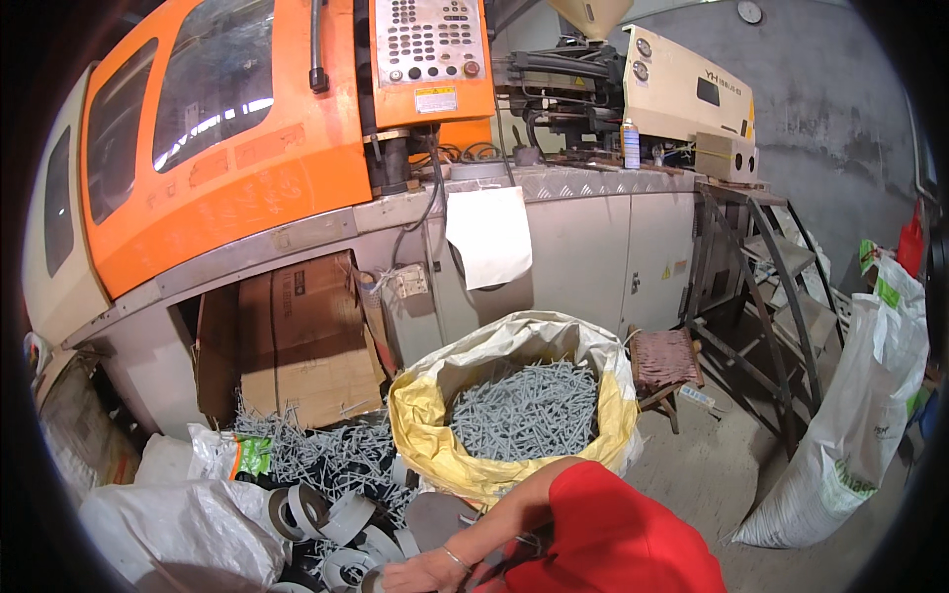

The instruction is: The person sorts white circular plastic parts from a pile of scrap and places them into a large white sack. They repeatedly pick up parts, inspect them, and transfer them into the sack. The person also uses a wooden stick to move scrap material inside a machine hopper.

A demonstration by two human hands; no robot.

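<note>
One hand point(423, 573) seems to be reaching by grey rings point(346, 518); can't tell if its fingers grip. Lifting one would need a pinch.

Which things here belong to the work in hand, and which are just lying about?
Likely in use:
grey rings at the right hand
loose grey pieces beside them
perhaps the yellow-and-white sack of similar pieces

Apparently just about:
spray can
stool
white sack, far right
</note>
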